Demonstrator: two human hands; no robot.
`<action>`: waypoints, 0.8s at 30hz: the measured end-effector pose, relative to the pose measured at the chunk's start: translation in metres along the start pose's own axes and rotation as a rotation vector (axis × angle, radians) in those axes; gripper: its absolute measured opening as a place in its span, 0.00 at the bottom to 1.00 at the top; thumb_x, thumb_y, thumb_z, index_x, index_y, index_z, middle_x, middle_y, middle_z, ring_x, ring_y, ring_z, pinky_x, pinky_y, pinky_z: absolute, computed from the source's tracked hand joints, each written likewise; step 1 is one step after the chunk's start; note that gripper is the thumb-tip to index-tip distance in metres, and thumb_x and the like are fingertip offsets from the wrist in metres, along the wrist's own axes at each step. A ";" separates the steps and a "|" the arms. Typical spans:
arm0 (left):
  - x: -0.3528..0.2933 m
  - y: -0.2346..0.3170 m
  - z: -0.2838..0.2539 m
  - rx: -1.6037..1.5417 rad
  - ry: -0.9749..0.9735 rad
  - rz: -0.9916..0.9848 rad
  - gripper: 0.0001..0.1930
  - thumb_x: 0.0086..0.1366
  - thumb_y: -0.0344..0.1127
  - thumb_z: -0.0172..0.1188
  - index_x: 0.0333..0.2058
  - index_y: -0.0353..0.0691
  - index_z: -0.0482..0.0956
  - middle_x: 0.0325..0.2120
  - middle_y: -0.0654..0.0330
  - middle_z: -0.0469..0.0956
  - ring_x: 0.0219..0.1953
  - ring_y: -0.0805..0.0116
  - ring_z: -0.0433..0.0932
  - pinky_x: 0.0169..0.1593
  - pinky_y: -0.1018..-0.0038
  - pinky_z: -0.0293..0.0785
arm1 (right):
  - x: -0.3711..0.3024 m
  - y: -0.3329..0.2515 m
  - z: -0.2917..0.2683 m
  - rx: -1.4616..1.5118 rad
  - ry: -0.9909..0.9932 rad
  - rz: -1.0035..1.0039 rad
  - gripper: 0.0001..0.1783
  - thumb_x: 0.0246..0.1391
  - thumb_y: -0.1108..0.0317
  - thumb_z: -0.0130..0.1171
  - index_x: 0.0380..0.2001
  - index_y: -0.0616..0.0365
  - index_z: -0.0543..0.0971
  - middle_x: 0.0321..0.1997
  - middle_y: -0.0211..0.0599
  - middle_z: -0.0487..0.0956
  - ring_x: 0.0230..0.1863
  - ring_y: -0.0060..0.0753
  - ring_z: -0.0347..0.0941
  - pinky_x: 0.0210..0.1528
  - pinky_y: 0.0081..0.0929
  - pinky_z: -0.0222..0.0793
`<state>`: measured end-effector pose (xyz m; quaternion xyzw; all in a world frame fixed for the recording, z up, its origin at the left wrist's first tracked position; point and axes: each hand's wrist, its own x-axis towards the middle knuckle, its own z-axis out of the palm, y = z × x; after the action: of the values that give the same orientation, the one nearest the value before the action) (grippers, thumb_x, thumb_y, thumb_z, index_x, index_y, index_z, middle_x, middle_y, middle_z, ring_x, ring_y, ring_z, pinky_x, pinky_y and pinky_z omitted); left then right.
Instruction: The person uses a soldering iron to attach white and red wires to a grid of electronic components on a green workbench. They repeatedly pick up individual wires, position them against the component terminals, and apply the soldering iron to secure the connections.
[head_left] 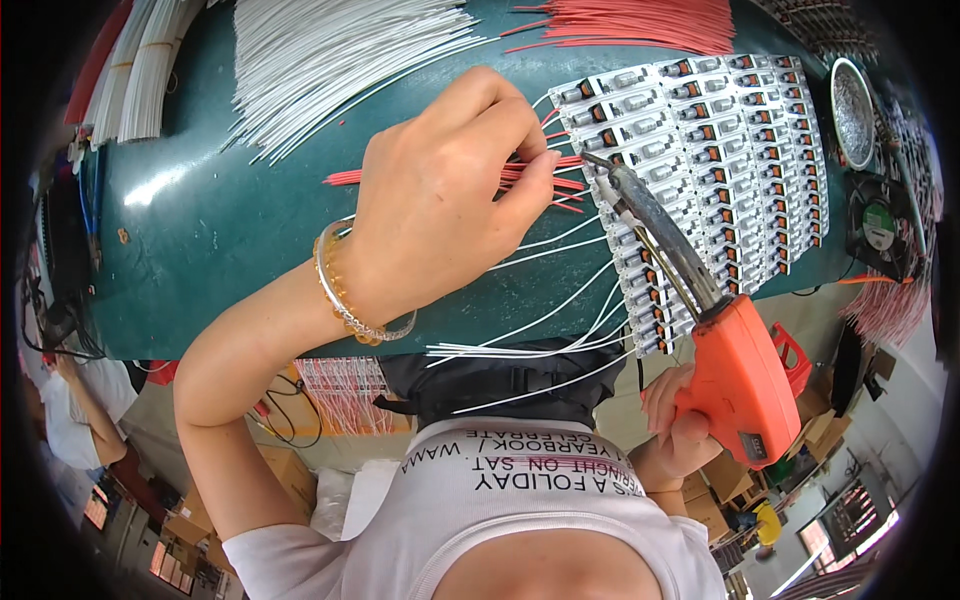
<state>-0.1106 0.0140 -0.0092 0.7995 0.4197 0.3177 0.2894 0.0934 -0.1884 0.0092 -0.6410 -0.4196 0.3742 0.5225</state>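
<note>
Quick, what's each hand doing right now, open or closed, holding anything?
Left hand: closed, pinching a bundle of thin red wires.
Right hand: closed, holding an orange, pistol-shaped plastic soldering gun.

L hand hides mid of red wire bundle. White wire pile cut off at top edge. Soldering gun tip contact w/ boards unclear, too small.

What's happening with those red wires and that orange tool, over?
Left hand holding red wires. Right hand gripping orange soldering gun, tip at left edge of board panel. White wires trailing from same edge, nearer the body.
</note>
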 end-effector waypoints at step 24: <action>-0.008 0.007 0.004 -0.073 0.000 0.036 0.05 0.52 0.23 0.67 0.27 0.34 0.79 0.34 0.58 0.76 0.30 0.69 0.76 0.32 0.77 0.73 | -0.013 0.007 -0.014 0.110 -0.020 0.044 0.45 0.55 0.36 0.55 0.54 0.74 0.65 0.11 0.23 0.64 0.11 0.18 0.59 0.17 0.19 0.58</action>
<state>-0.1075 0.0025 -0.0088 0.7958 0.3936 0.3379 0.3125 0.1025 -0.2063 0.0052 -0.6166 -0.3893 0.4145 0.5445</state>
